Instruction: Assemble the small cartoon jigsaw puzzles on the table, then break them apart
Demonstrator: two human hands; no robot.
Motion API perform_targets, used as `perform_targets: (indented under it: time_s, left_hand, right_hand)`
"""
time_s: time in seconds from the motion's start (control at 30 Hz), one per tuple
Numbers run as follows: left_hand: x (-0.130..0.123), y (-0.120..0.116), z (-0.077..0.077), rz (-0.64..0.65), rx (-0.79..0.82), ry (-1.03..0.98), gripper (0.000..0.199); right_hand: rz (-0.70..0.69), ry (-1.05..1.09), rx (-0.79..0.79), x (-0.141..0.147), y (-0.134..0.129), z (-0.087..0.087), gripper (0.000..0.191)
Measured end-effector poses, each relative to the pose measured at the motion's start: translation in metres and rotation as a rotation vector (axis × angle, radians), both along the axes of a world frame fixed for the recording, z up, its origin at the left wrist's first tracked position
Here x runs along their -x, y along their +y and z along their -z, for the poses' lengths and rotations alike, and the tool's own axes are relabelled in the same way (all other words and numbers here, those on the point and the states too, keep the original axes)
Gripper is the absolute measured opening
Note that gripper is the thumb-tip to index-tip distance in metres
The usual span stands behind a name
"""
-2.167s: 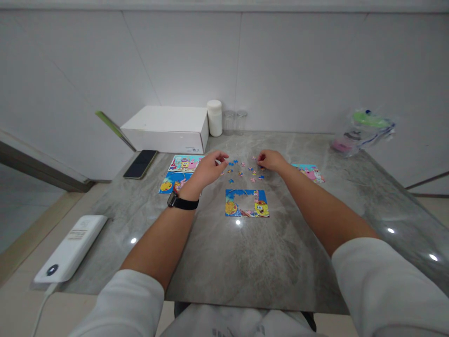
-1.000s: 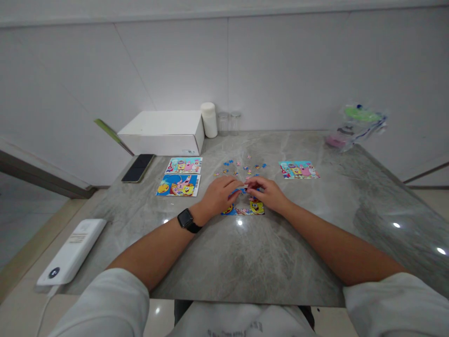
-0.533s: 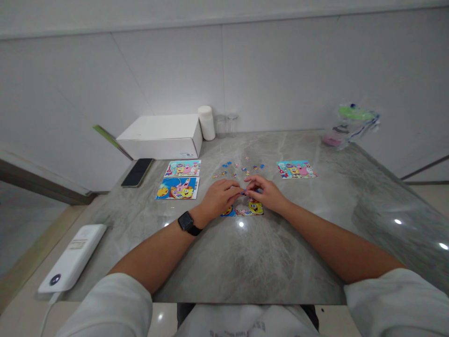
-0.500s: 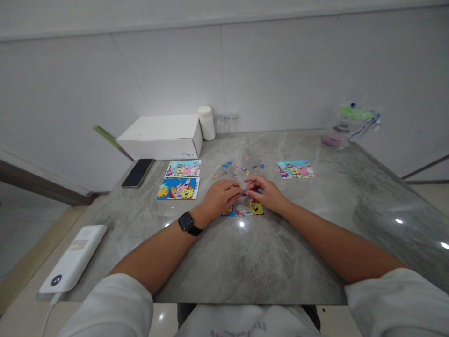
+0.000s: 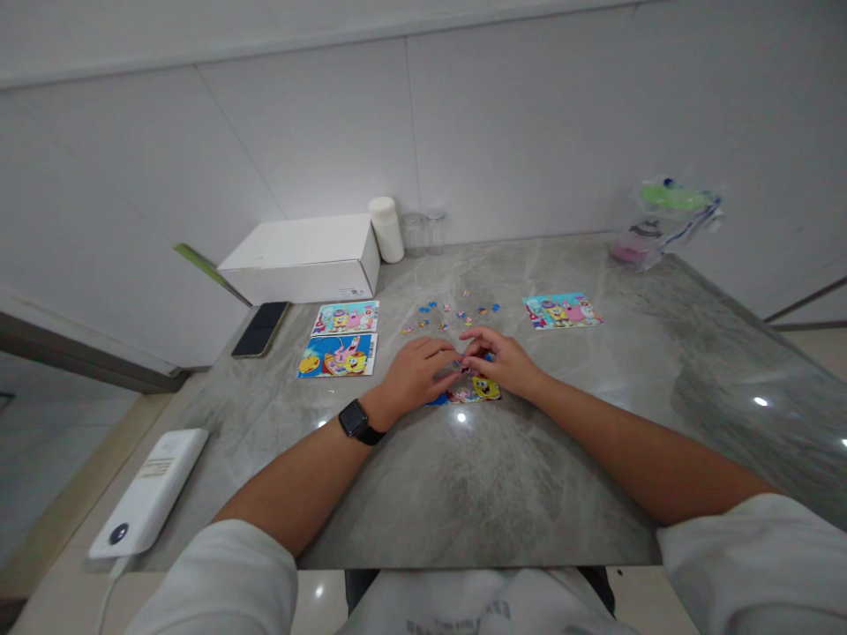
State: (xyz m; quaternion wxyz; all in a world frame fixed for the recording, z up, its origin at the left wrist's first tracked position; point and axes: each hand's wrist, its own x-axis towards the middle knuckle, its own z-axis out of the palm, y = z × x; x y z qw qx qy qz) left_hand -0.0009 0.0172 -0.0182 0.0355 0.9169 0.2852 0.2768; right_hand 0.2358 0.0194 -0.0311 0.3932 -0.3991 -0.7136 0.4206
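A partly assembled jigsaw puzzle (image 5: 486, 388) with a yellow cartoon face lies on the table under my two hands, much of it covered. My right hand (image 5: 506, 363) comes from the right, thumb and index finger bent together at a small puzzle piece (image 5: 464, 369) over the puzzle's upper part. From the other side, my left hand (image 5: 418, 369) reaches over the puzzle's left part. Its thumb is apart from the outstretched fingers, whose tips are close to the right hand's. Loose puzzle pieces (image 5: 461, 313), several of them, are scattered just beyond the hands.
Two picture cards (image 5: 345, 317) (image 5: 337, 355) lie at left, another card (image 5: 562, 311) at right. A phone (image 5: 261, 330), white box (image 5: 301, 256), white bottle (image 5: 386, 230) and clear glasses (image 5: 423, 234) stand behind. A power bank (image 5: 151, 494) is near left; a plastic bag (image 5: 662, 225) sits far right.
The camera view has tilted and shifted slightly. My left thumb has moved away from its fingers and covers more of the puzzle's left part. My right hand stays at nearly the same place.
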Motion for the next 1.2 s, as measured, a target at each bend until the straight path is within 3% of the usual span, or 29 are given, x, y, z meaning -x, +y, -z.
perform_targets:
  time_s: [0.3,0.43,0.57,0.67,0.9,1.2]
  left_hand:
    - [-0.003,-0.001,0.002,-0.015,0.019,-0.014,0.021]
    - [-0.001,0.000,0.001,-0.049,0.050,-0.044,0.022]
    - [0.000,0.001,0.001,-0.058,0.087,-0.073,0.022]
    - [0.000,0.001,0.002,-0.053,0.092,-0.072,0.022]
    - [-0.004,-0.001,0.000,-0.063,0.123,-0.085,0.021]
    - [-0.002,-0.003,0.003,-0.027,0.105,0.013,0.028]
  right_hand:
    - [0.012,-0.017,-0.031,0.000,0.000,0.001,0.036]
    - [0.071,-0.124,-0.235,-0.007,0.000,0.001,0.032]
    - [0.009,-0.269,-0.503,-0.013,-0.002,0.001,0.037]
    - [-0.021,-0.326,-0.598,-0.013,-0.003,0.002,0.030]
    - [-0.053,-0.377,-0.621,-0.013,-0.003,0.000,0.019]
    - [-0.185,-0.500,-0.577,-0.041,0.014,-0.009,0.009]
